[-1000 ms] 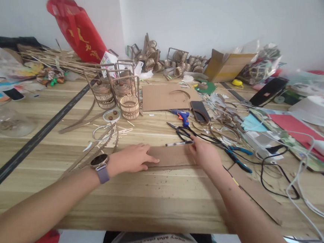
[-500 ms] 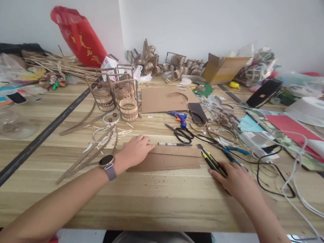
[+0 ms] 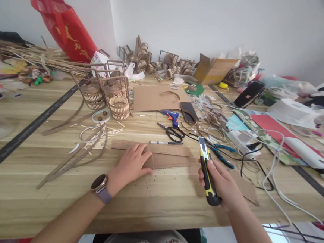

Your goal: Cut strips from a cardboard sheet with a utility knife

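Fingers spread, my left hand point(image 3: 131, 163) lies on the left part of a brown cardboard strip point(image 3: 170, 160) on the wooden table. A watch is on that wrist. My right hand point(image 3: 218, 179) is wrapped round a black and yellow utility knife point(image 3: 207, 178), held above the table with its metal end pointing away from me. Just beyond the cardboard lies a pen point(image 3: 165, 142). Black-handled scissors point(image 3: 174, 133) and a blue glue gun point(image 3: 172, 117) rest farther back. Blue-handled pliers point(image 3: 222, 156) lie beyond my right hand.
Small woven baskets point(image 3: 119, 107) with tall handles stand at the back left, near a red bag point(image 3: 67, 31). A flat cardboard sheet point(image 3: 154, 98) lies mid-table. Thin strips point(image 3: 69, 158) are at the left, a white cable point(image 3: 272, 169) at the right.
My right hand has picked the utility knife up off the table and turned it upright. My left hand has shifted towards me and spread its fingers on the cardboard. The view has moved right.
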{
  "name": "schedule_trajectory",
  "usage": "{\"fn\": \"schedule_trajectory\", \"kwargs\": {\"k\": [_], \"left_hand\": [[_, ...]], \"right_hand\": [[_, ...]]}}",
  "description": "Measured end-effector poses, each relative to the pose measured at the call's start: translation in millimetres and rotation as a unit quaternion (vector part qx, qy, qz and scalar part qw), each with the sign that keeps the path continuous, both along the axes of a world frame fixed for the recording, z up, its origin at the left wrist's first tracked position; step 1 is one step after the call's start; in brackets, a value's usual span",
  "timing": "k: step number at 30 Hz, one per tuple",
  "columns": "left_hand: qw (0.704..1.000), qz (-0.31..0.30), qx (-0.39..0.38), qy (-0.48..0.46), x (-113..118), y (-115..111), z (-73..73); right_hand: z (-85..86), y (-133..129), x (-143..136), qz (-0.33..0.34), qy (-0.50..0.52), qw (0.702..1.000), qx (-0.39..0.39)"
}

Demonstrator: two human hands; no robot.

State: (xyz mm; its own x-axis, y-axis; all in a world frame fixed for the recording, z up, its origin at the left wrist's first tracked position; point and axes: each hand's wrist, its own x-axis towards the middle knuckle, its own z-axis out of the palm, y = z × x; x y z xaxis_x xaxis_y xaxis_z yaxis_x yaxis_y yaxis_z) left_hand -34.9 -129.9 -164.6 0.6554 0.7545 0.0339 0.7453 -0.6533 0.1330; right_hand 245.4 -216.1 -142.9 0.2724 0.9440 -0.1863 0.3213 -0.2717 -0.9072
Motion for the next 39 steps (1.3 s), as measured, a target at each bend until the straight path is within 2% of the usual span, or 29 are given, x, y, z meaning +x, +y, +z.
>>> {"fn": "schedule_trajectory", "kwargs": {"k": [2, 4, 9, 13, 17, 21, 27, 31, 34, 36, 39], "left_hand": [[1.000, 0.013, 0.011, 0.002, -1.3, 0.0, 0.0], [0.999, 0.034, 0.011, 0.006, -3.0, 0.0, 1.3], [0.999, 0.042, 0.007, 0.000, -7.0, 3.9, 0.5], [0.999, 0.026, 0.017, -0.015, -10.2, 10.8, -8.9], [0.999, -0.002, 0.003, -0.038, -14.4, 18.7, -15.7], [0.998, -0.028, -0.014, -0.046, -23.6, 26.0, -14.1], [0.996, -0.054, -0.067, -0.031, -39.0, 33.6, -12.5], [0.996, -0.057, -0.060, -0.032, -41.3, 32.3, -8.9], [0.994, -0.047, -0.036, -0.093, -37.0, 30.1, -0.2], [0.992, -0.010, 0.001, -0.127, -31.0, 30.6, 5.4], [0.991, 0.042, 0.056, -0.115, -20.4, 35.8, 6.6]], "right_hand": [[-0.5, -0.4, -11.9, -0.023, 0.120, 0.993, -0.008], [-3.9, -0.5, -19.8, -0.038, 0.198, 0.979, -0.031], [-17.1, -0.2, -30.8, -0.032, 0.285, 0.956, -0.069], [-21.1, 0.3, -39.1, -0.002, 0.293, 0.953, -0.085], [-15.3, 0.5, -45.7, 0.024, 0.279, 0.952, -0.120], [-7.0, -1.1, -49.6, 0.060, 0.251, 0.953, -0.160], [-5.3, 2.4, -52.3, 0.162, 0.205, 0.945, -0.197], [-6.6, 15.4, -53.2, 0.221, 0.121, 0.949, -0.189], [-2.6, 30.8, -54.5, 0.314, -0.059, 0.937, -0.142], [3.2, 41.8, -58.5, 0.370, -0.198, 0.903, -0.091], [13.9, 55.9, -72.2, 0.433, -0.365, 0.823, -0.045]]}}
